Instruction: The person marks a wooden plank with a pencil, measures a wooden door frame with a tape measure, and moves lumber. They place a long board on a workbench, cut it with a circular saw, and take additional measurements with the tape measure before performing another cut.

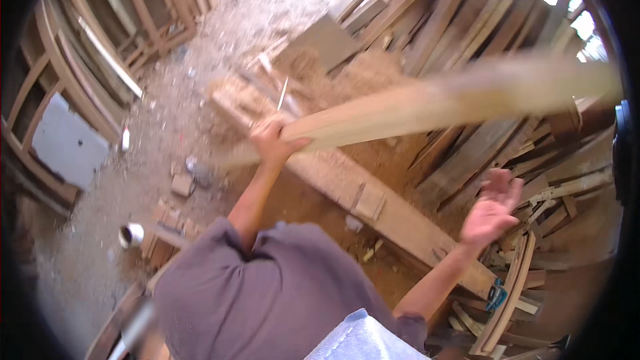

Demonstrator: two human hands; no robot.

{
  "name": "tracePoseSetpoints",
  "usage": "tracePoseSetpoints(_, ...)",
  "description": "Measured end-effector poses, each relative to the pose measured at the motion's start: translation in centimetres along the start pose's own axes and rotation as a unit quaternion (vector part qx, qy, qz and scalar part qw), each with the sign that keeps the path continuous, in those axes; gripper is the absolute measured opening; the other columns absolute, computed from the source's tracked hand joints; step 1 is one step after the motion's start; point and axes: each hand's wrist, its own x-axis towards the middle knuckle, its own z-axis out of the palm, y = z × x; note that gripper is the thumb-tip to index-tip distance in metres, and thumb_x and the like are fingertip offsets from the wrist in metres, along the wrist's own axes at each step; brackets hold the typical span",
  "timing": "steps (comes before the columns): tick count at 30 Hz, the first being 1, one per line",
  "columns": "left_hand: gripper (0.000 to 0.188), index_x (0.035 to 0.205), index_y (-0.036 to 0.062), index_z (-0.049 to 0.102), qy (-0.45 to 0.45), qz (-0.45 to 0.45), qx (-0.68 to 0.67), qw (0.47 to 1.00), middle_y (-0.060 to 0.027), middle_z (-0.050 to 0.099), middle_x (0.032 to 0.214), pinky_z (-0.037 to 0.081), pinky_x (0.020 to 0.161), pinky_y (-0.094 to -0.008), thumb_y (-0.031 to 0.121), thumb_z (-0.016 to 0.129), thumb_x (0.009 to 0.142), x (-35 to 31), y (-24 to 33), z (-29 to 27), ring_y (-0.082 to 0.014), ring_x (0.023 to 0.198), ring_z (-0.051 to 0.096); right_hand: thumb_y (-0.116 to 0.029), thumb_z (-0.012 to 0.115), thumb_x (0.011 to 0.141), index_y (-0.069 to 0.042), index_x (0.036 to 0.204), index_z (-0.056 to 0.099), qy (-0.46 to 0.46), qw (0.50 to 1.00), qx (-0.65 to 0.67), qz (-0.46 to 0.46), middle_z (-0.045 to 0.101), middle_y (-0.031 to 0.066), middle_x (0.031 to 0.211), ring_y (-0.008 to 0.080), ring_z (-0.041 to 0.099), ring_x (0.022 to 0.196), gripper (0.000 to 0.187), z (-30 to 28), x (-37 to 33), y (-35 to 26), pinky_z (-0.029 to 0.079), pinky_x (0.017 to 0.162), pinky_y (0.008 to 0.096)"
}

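The left hand (273, 144) grips a pale board (393, 112) at mid-frame; the right hand (490, 217), lower right, is open, palm showing. I can't make out what the white can (135, 234), lower left, contains. The board's long axis climbs gently toward the upper right, blurring there, above a sawdusty wooden surface (333, 177). Stacked lumber (460, 10) crowds the upper right.

Upper left: wooden frames (65, 75), a grey panel (70, 141) among them. Lower left: white cylindrical container (135, 233) beside wood offcuts (157, 252). Upper right: long planks (445, 17) in a pile.
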Motion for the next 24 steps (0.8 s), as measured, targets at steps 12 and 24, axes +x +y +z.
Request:
tracePoseSetpoints(12,0.082,0.071,0.0099,0.073,-0.538,0.163,0.057,0.825,-0.0085,0.071,0.072,0.056,0.068,-0.0438,0.091,0.068,0.062,0.8,-0.2,6.7,-0.0294,0.073,0.072,-0.045,0.067,0.099,-0.011,0.146,0.053,0.386,0.877,0.168,0.230,0.059,0.0116,0.144,0.0288,0.056,0.132,0.059,-18.9,-23.9,10.3,0.050,0.108,0.0475)
tracePoseSetpoints(24,0.033,0.104,0.0079,0.074,-0.296,0.159,-0.004,0.942,-0.0115,0.071,0.104,0.047,0.096,-0.0471,0.037,0.078,0.089,-8.1,-5.3,13.6,-0.0350,0.101,0.065,-0.024,0.076,0.095,-0.006,0.141,0.058,0.479,0.801,0.078,0.352,0.064,0.0070,0.139,0.0254,0.056,0.127,0.052,-16.9,-25.6,15.9,0.038,0.114,0.0443)
